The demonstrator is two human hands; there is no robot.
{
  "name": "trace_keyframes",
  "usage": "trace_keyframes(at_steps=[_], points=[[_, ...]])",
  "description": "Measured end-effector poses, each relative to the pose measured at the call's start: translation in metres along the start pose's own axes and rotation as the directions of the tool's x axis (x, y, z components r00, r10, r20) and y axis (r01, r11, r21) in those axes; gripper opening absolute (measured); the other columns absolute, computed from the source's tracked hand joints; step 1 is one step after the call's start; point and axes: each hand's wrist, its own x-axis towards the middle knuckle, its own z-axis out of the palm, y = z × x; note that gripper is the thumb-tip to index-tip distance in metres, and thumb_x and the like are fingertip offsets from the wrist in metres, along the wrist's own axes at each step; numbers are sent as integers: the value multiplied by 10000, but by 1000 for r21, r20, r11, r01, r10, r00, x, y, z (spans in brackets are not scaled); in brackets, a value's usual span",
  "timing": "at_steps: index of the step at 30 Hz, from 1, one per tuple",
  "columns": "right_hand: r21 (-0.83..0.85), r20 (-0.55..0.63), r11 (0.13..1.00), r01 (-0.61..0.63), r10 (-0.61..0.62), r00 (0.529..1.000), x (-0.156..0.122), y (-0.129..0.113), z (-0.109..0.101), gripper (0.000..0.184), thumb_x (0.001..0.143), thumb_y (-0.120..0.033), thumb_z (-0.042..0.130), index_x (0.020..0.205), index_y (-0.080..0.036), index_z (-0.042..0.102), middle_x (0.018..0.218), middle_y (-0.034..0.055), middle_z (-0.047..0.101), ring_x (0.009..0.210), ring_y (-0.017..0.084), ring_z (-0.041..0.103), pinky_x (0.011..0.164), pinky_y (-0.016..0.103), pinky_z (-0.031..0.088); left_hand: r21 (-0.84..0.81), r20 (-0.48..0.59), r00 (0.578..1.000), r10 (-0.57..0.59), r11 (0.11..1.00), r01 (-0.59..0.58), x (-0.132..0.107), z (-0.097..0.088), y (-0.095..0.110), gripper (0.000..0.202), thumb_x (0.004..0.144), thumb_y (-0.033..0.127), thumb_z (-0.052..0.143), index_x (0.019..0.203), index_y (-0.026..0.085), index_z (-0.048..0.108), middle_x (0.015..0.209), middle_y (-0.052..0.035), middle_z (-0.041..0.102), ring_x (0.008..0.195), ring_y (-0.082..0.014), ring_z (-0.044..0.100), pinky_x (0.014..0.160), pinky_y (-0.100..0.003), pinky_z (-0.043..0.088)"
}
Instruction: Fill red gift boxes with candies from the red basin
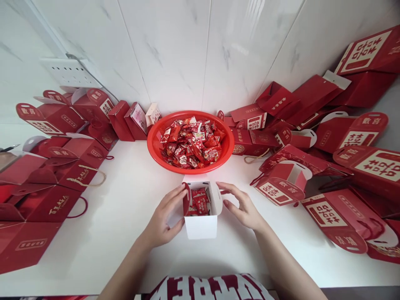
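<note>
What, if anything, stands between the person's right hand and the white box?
Nothing visible does. The right hand is just beside the open side flap of the white box, the fingertips so close that touching is hard to judge. The red basket sits beyond the box, out of the way.

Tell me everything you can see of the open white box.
The white box looks like folded card and stands upright on the white table, near the red basket. Its top is open, with a red flap left and a white flap right; red packets lie inside. The left hand touches the red flap; right hand contact is unclear.
</note>
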Motion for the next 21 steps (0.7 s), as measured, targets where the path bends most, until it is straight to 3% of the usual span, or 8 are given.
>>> trace_keyframes(at_steps=[5,8,11,13,14,17,19,21], points=[[-26,251,998,55,-46,967,3,-10,-4,592,918,-184,550,1486,-302,428,1582,57,385,1463,254,355,1203,473,315,88,35,999,23,996,-26,-1,4,-6,643,910,429,587,1496,250,390,1567,-126,377,1482,-358,279,1188,-540,314],[-84,239,994,76,-54,970,3,-12,2,745,887,-340,678,1538,-290,319,1626,94,279,1496,268,282,1211,482,296,103,5,1000,27,994,-28,-1,4,-4,615,912,449,558,1471,238,411,1537,-135,406,1456,-350,317,1170,-524,338],[-208,170,966,153,-118,978,2,-15,11,936,814,-507,744,1565,-271,237,1665,130,123,1530,318,157,1211,540,257,239,25,995,97,966,-100,6,-1,7,689,868,417,609,1494,240,381,1543,-129,398,1469,-365,275,1178,-541,306],[-302,163,925,232,-189,968,4,-19,16,918,803,-543,741,1544,-257,282,1660,146,142,1534,352,109,1209,608,182,331,104,983,152,927,-178,16,-7,18,699,830,380,659,1473,260,414,1571,-107,368,1481,-377,238,1188,-557,272],[-336,167,902,271,-226,960,5,-21,17,843,807,-544,735,1503,-253,358,1634,150,236,1527,362,137,1206,634,141,351,149,974,173,911,-215,21,-11,23,663,816,376,680,1432,262,462,1579,-97,359,1482,-381,234,1190,-559,266],[-384,111,868,314,-294,949,10,-30,16,402,855,-477,715,1167,-242,622,1221,105,666,1299,316,525,1205,622,146,348,183,964,193,905,-247,33,-21,39,363,834,391,692,1145,223,606,1536,-94,421,1459,-362,292,1180,-518,301],[-385,25,883,269,-282,959,11,-35,13,163,921,-391,659,938,-229,647,801,15,684,858,204,674,1157,553,301,328,111,981,158,926,-186,33,-23,45,191,878,359,662,961,204,588,1451,-101,500,1426,-331,359,1149,-471,355],[-357,-8,917,176,-192,981,10,-38,13,167,963,-346,598,853,-227,637,640,-23,609,621,151,597,975,450,481,282,-15,996,86,956,-78,29,-21,46,130,908,304,626,896,202,545,1372,-107,534,1377,-300,426,1097,-433,410]])
